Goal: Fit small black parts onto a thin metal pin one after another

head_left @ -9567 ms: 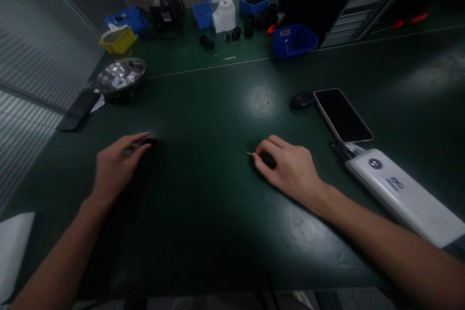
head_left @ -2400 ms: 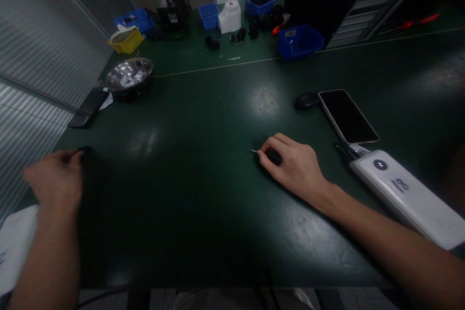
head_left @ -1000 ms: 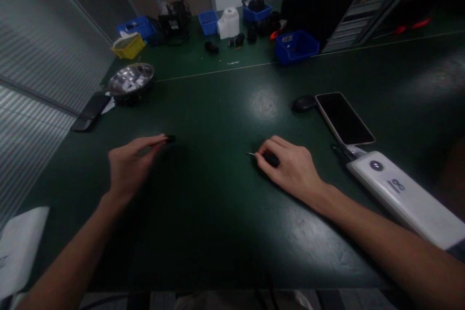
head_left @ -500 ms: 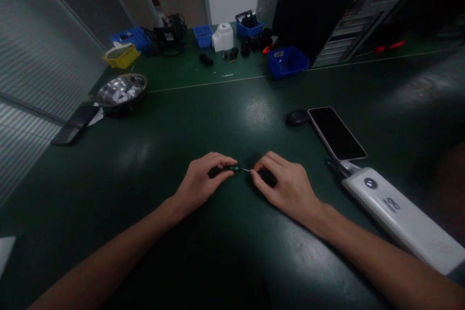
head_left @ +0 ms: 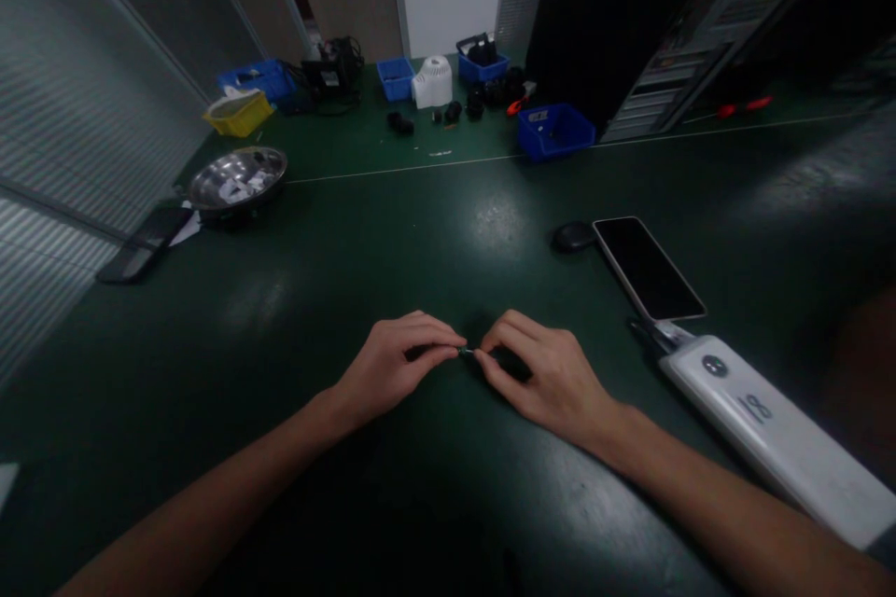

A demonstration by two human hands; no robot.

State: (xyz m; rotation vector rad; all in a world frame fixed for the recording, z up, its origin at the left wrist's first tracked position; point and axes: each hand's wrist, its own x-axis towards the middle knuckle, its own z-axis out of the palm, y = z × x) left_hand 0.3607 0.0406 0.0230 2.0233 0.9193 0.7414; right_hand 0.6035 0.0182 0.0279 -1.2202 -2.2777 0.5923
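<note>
My left hand (head_left: 402, 359) pinches a small green circuit board (head_left: 462, 350) between thumb and fingertips. Most of the board is hidden by those fingers, with just its right end peeking out. Facing it, my right hand (head_left: 542, 364) is closed around a thin tool with a dark handle, a short stretch of its silver shaft (head_left: 471, 352) showing at the fingertips. This shaft points left at the board's end; whether they touch, I cannot tell. The tool's exact kind is too small and dark to make out. Both hands are low over the green tabletop (head_left: 364, 252).
To the right lie a phone (head_left: 650, 268), a black mouse (head_left: 572, 237) and a long white device (head_left: 777, 429). On the left are a metal bowl (head_left: 238, 179) with white scraps and a dark flat object (head_left: 145, 245). Blue bins (head_left: 556, 132) and a yellow bin (head_left: 238, 114) stand farther back.
My hands have come closer together, and my left fingers now cover more of the board. Less of the metal shaft shows. The whole view has shifted slightly.
</note>
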